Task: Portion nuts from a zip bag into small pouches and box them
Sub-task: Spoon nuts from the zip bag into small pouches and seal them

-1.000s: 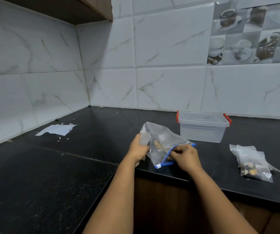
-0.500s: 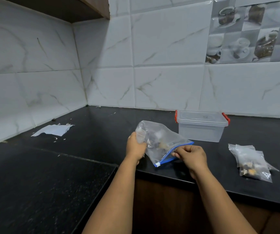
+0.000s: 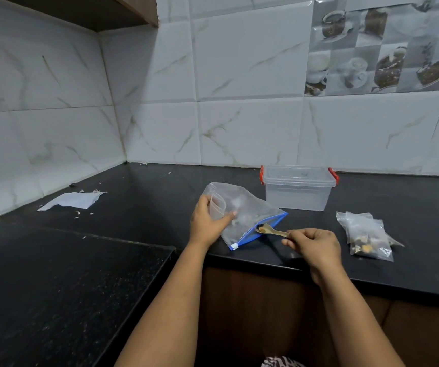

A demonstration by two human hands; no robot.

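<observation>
Scooping nuts out of the clear blue-zip plastic bag near the black counter's front edge.
Left hand gripping small clear pouch; right hand pinching wooden spoon at bag mouth.

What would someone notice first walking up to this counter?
Likely the two hands at the black counter's front edge: the left hand holds a small pouch against the blue-zip bag, and the right hand holds a wooden spoon at the bag's mouth. Behind stands a clear lidded box; filled pouches lie right.

Blue-zipped clear bag beside lidded box
</observation>
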